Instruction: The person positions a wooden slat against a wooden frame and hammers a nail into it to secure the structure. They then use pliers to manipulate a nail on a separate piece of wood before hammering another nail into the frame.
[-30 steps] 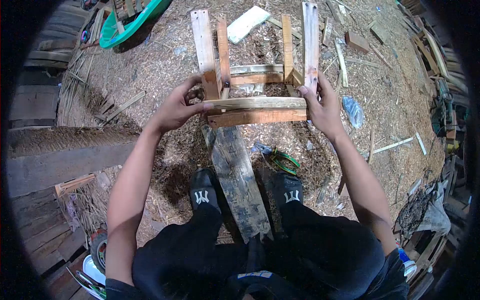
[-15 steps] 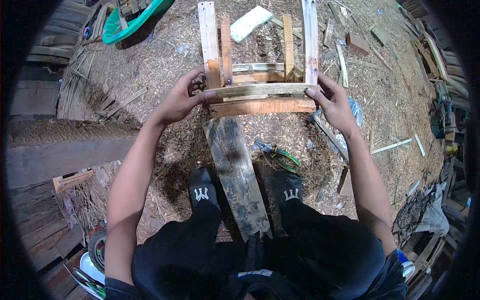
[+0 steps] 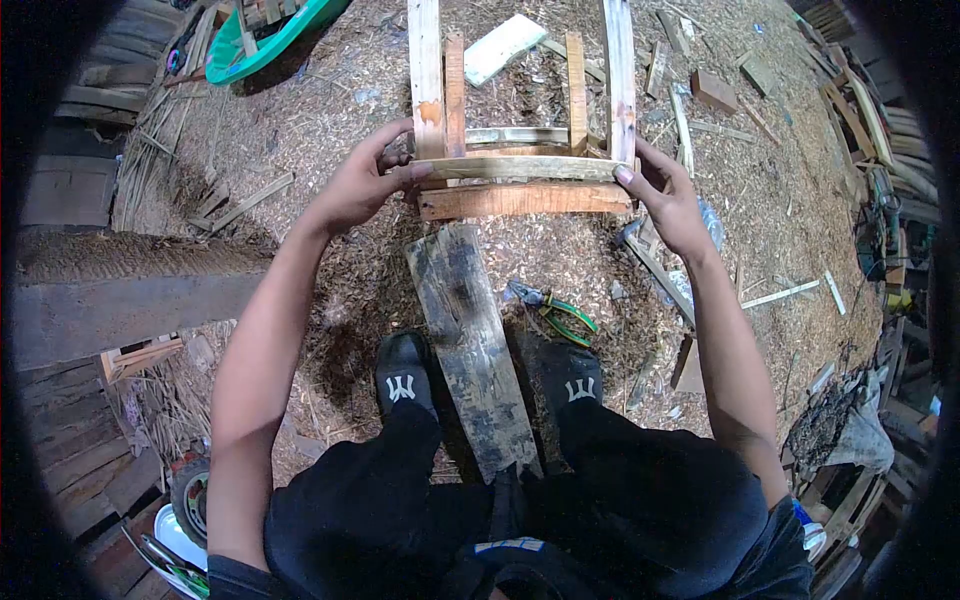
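A small wooden frame (image 3: 525, 202) of pale and reddish slats, with several upright posts, is held out in front of me. My left hand (image 3: 365, 180) grips its left corner, thumb on the end of the thin curved front slat (image 3: 520, 168). At the right corner, my right hand (image 3: 672, 200) holds it the same way, with the thumb on that slat's other end. The fingers of both hands are partly hidden behind the posts. Below the frame, a worn plank (image 3: 475, 350) lies between my feet, and pliers (image 3: 555, 310) with green-and-black handles rest just right of it.
Wood chips and offcuts cover the ground. A pale flat block (image 3: 503, 48) lies beyond the frame, and a brick-like block (image 3: 714, 90) is farther right. A green plastic tub (image 3: 275, 45) stands at the far left. A thick beam (image 3: 130, 315) juts in from the left.
The frame has moved slightly away from me and tilted, so a wider gap shows between its thin front slat and the reddish board below. Both hands keep their hold.
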Action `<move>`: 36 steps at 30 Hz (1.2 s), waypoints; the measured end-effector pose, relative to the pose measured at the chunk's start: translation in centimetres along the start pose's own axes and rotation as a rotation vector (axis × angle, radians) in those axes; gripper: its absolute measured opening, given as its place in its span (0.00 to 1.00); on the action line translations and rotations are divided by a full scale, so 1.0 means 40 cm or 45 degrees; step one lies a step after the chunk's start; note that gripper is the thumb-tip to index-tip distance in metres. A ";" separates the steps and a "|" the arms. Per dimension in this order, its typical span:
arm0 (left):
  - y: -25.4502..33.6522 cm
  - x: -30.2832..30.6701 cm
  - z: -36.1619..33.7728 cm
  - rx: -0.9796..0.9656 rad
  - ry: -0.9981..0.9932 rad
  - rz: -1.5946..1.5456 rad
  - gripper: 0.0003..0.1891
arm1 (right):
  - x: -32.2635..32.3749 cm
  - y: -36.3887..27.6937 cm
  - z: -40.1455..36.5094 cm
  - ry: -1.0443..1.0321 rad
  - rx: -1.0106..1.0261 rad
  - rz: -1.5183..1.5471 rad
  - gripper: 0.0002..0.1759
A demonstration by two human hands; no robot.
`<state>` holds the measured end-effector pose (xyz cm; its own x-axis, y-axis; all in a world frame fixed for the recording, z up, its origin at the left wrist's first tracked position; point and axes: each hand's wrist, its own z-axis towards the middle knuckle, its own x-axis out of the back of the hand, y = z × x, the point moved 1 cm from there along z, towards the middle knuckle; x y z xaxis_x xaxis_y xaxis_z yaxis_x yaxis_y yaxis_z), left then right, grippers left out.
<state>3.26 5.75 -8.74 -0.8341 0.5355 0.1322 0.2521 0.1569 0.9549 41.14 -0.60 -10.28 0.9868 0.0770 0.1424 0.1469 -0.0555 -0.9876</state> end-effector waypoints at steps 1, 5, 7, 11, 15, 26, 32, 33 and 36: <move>-0.007 0.004 0.002 0.002 0.002 -0.001 0.33 | 0.003 0.003 0.002 0.003 -0.027 -0.011 0.32; -0.030 0.016 0.007 -0.123 0.008 0.067 0.35 | 0.009 0.009 0.012 -0.009 -0.030 -0.039 0.29; -0.023 0.020 0.002 -0.114 0.007 0.085 0.35 | 0.010 0.002 0.009 -0.017 -0.047 -0.029 0.28; -0.015 0.014 -0.002 0.045 0.071 -0.073 0.37 | 0.015 0.016 0.015 -0.014 -0.035 -0.026 0.26; -0.006 0.008 0.002 0.013 0.050 -0.041 0.36 | 0.011 0.004 0.013 0.006 -0.036 -0.031 0.26; 0.010 -0.002 -0.005 0.040 0.052 -0.005 0.39 | 0.014 -0.003 0.014 -0.038 -0.055 -0.022 0.27; 0.003 -0.002 -0.001 -0.100 0.084 0.095 0.35 | 0.007 0.003 0.023 0.018 -0.023 0.064 0.25; 0.009 -0.002 0.001 -0.101 0.084 0.094 0.35 | 0.004 -0.001 0.025 0.060 -0.003 0.054 0.25; 0.030 0.001 0.032 -0.148 0.111 0.413 0.29 | -0.019 -0.080 0.060 0.168 -0.003 -0.103 0.24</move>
<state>4.16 7.03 -7.93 -0.7598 0.4685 0.4507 0.4571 -0.1080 0.8829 39.76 1.91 -7.38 0.9722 -0.0505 0.2288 0.2259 -0.0564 -0.9725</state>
